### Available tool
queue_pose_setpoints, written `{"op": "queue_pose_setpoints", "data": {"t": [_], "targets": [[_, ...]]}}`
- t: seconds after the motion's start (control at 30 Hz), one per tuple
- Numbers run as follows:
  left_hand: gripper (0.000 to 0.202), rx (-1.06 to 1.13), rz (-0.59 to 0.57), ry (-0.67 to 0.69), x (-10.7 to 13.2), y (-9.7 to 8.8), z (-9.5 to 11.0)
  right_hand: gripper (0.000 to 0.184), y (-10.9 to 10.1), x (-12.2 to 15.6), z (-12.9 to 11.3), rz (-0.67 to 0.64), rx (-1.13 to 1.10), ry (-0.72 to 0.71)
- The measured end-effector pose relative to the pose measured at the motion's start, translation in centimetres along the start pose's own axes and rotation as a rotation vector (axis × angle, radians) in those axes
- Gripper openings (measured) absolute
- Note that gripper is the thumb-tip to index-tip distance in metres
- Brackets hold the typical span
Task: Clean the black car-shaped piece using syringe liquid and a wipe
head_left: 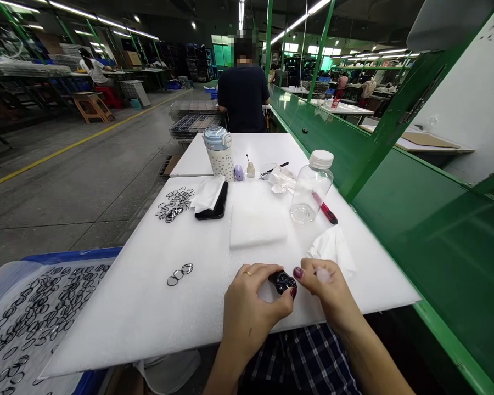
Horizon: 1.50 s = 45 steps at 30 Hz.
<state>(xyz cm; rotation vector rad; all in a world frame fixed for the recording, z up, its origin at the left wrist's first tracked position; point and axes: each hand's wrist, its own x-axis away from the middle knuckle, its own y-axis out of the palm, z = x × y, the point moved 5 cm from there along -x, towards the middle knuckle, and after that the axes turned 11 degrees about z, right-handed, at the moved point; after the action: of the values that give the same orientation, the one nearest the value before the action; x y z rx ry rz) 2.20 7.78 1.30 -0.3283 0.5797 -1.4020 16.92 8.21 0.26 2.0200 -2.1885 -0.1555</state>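
Note:
My left hand (255, 304) grips a small glossy black part (283, 282) between thumb and fingers, just above the near edge of the white foam-topped table (148, 318). Close by on the right, my right hand (331, 291) has its fingers curled in, with a small pale, translucent thing (323, 274) among them that I cannot make out. Its thumb points at the black part, a little apart from it. A few thin black rings (180, 275) lie left of my hands. Behind the right hand is a crumpled white cloth (333, 249), and a folded white foam sheet (257, 225) lies farther forward.
More black rings (175, 204) lie at the table's left, near a black phone (216, 206) under tissue. A patterned cup (220, 156), a clear bottle (310, 189) and a red cutter (327, 213) stand or lie farther back. A ring-filled blue tray (72, 255) sits lower left.

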Motion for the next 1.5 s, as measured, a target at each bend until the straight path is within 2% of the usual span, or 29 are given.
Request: {"op": "queue_pose_setpoints", "data": {"t": [0.1,0.2,0.3,0.37,0.43,0.67,0.97,1.5], "targets": [[0.028,0.004,-0.001,0.006,0.1,-0.1,0.0,0.047,1.2,0.3,-1.7,-0.125,-0.265,-0.052],[0.029,-0.004,0.006,-0.004,0.1,-0.2,0.1,0.044,1.8,0.2,-4.7,-0.104,-0.419,-0.183],[0.028,-0.010,0.005,-0.001,0.1,-0.2,0.2,0.065,3.1,-0.2,-6.0,-0.197,-0.487,-0.127],[0.025,-0.006,0.003,0.007,0.0,-0.2,0.4,0.074,3.9,-0.5,-6.0,-0.275,-0.496,-0.081],[0.023,-0.004,0.013,0.012,0.0,-0.2,0.5,0.073,4.4,-0.7,-5.6,-0.293,-0.520,-0.060],[0.022,-0.007,0.031,0.036,0.0,-0.3,0.6,0.066,4.9,-1.3,-4.4,-0.259,-0.574,-0.016],[0.021,-0.023,0.032,0.040,0.1,-0.2,0.4,0.067,4.9,-1.2,-4.2,-0.237,-0.551,-0.015],[0.024,0.005,0.026,0.018,0.0,0.0,0.1,0.066,4.9,-0.8,-4.6,-0.117,-0.529,-0.067]]}}
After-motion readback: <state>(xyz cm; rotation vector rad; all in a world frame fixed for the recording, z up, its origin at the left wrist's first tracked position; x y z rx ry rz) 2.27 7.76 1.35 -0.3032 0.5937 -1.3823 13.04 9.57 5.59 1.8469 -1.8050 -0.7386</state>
